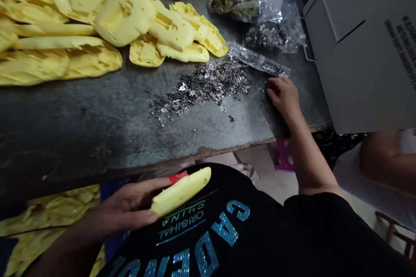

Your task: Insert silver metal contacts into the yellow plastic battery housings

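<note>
My left hand [130, 207] holds a yellow plastic part [181, 191] with a red tip, low in front of my black shirt, fingers wrapped round it. My right hand [283, 95] rests on the dark worktable [97, 112], fingers curled down at the right end of a heap of small shiny metal pieces [201, 88]. Whether any piece is pinched in those fingers is hidden.
Many yellow plastic shells [123, 17] are stacked across the far left of the table. Clear bags of metal pieces [256, 8] lie at the back right. A white cardboard box [367, 43] stands at the right edge. Another person's arm [386, 160] shows at right. More yellow parts [42, 216] lie below left.
</note>
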Available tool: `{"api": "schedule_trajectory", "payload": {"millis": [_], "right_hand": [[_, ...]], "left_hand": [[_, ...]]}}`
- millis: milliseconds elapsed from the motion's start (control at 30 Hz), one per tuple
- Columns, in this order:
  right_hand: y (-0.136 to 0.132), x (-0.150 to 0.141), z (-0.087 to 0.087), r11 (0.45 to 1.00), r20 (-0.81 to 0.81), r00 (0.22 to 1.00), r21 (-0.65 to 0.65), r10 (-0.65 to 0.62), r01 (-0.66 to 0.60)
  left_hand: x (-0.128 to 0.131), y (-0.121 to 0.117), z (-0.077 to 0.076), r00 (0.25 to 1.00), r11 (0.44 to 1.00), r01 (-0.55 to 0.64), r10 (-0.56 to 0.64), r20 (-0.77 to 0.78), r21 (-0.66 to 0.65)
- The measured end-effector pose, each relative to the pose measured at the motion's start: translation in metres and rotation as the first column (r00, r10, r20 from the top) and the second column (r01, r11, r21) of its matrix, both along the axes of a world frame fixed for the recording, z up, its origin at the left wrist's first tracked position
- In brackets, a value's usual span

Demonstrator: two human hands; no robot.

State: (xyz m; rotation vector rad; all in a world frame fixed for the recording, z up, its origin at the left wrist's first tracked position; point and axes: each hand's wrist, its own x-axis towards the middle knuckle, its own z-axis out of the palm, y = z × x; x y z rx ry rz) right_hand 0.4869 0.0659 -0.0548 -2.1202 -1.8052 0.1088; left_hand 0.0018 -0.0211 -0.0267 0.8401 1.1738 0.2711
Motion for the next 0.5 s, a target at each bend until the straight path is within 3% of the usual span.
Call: {"api": "schedule_trajectory", "payload": {"millis": [133, 233, 333, 500], "right_hand": [[-0.029, -0.033, 0.009, 0.981, -0.2, 0.961, 0.065, 0.191, -0.182], [-0.054, -0.04, 0.013, 0.974, -0.335, 0.926, 0.198, 0.176, -0.113], [-0.066, -0.038, 0.012, 0.965, -0.368, 0.924, 0.262, 0.098, 0.002], [-0.058, -0.05, 0.005, 0.978, -0.313, 0.934, 0.166, 0.172, -0.124]], "left_hand": [[-0.004, 0.0, -0.027, 0.981, 0.98, -0.196, 0.196, 0.005, -0.045], [0.002, -0.001, -0.035, 0.934, 0.934, -0.351, 0.354, 0.049, -0.069], [0.008, -0.003, -0.027, 0.911, 0.913, -0.389, 0.401, 0.095, -0.128], [0.011, -0.006, -0.005, 0.914, 0.914, -0.341, 0.377, 0.148, -0.221]]}}
